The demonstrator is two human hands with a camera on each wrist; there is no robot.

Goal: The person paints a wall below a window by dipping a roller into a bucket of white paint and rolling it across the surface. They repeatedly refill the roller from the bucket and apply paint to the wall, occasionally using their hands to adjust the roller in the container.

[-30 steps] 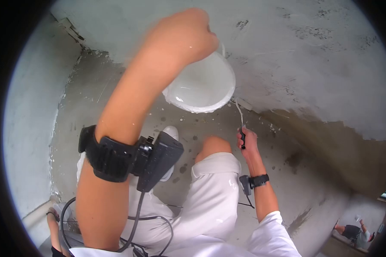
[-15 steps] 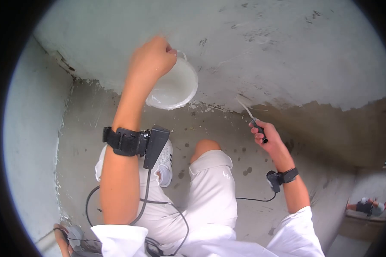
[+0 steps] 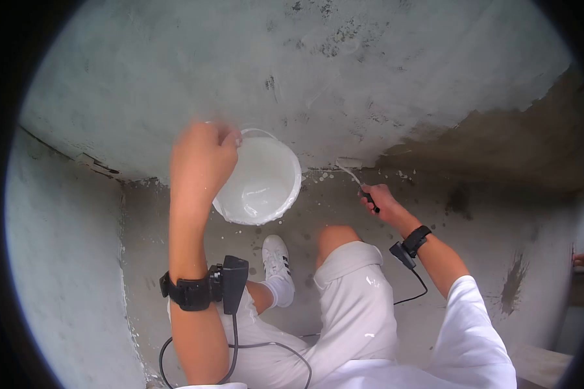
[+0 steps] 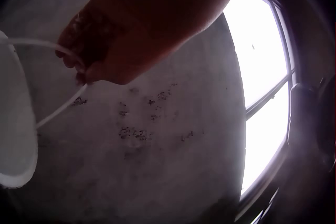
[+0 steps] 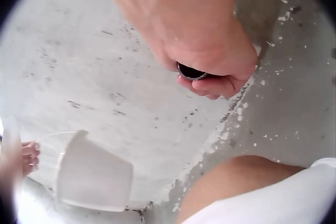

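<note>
A white bucket [image 3: 259, 181] with white paint inside hangs tilted above the floor. My left hand [image 3: 201, 152] grips its thin wire handle [image 4: 60, 48]; in the left wrist view the fingers curl round that wire beside the bucket rim [image 4: 21, 145]. My right hand [image 3: 375, 198] holds the black handle [image 5: 190, 71] of a paintbrush [image 3: 352, 172], whose white head points at the foot of the wall. The bucket [image 5: 92, 174] also shows at the lower left of the right wrist view.
A grey plastered wall [image 3: 318, 71] rises ahead, with a darker unpainted patch [image 3: 532, 139] at right. The concrete floor [image 3: 435, 285] is speckled with white paint drops. My bare knee [image 3: 337, 236], white shorts and white shoe [image 3: 276, 256] are below. A bright window [image 4: 262, 71] fills the left wrist view.
My left hand has carried the bucket lower and nearer to my foot. My right hand with the brush has stayed near the base of the wall, and the head view has shifted.
</note>
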